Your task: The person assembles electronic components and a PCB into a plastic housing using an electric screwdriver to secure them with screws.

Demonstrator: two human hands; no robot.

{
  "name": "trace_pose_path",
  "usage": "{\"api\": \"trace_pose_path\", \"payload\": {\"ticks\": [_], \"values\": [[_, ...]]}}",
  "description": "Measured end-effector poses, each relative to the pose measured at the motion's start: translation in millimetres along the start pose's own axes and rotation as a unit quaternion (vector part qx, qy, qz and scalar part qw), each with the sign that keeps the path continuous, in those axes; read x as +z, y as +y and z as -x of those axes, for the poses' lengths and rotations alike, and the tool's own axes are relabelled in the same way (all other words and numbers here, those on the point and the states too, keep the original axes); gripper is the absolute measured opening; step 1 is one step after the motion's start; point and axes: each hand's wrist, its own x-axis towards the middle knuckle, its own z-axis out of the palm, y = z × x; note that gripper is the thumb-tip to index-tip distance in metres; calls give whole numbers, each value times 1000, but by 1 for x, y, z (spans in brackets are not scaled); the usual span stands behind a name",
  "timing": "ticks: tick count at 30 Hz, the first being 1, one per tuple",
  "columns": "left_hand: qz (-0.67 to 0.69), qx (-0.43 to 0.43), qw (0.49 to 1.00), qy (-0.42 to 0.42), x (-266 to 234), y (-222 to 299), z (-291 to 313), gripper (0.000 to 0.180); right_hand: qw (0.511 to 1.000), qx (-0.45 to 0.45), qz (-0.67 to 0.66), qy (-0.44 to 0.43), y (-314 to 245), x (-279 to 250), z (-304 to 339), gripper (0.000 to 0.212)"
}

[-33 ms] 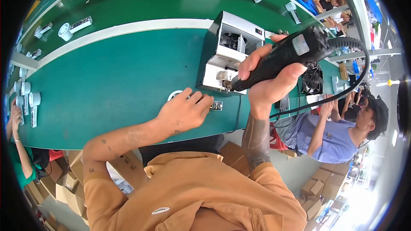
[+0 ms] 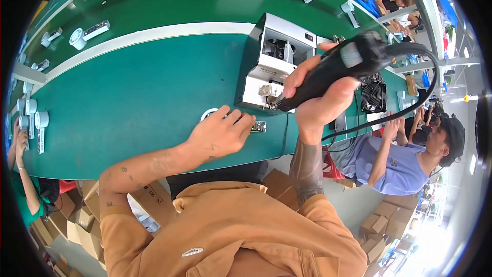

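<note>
Our green counter point(image 2: 138, 92) carries a silver-and-black machine point(image 2: 287, 69), with a partly hidden white device point(image 2: 259, 126) lying near its front. Farther right we see a black fan point(image 2: 374, 97); at the left end lie white round-headed devices point(image 2: 41, 119).

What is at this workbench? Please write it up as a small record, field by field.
Left grip: over a white device with its circuit board showing
Right grip: closed around a black corded tool
Tool tip: close to the silver-and-black machine; contact unclear
Surface: green bench
Right side: black fan; person in lavender shirt
Beyond bench: similar white devices
</note>
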Motion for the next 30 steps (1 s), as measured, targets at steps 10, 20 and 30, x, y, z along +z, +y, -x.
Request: {"api": "trace_pose_path", "payload": {"ticks": [10,20,30], "values": [[-8,11,1000,-23,3,-1,-1,38,999,20,-23,31,5,-21,33,95],[3,7,1000,-23,4,-1,-2,37,998,53,-13,31,21,-22,36,96],[-13,16,1000,-19,4,-2,-4,37,995,89,-51,-12,33,-28,41,96]]}}
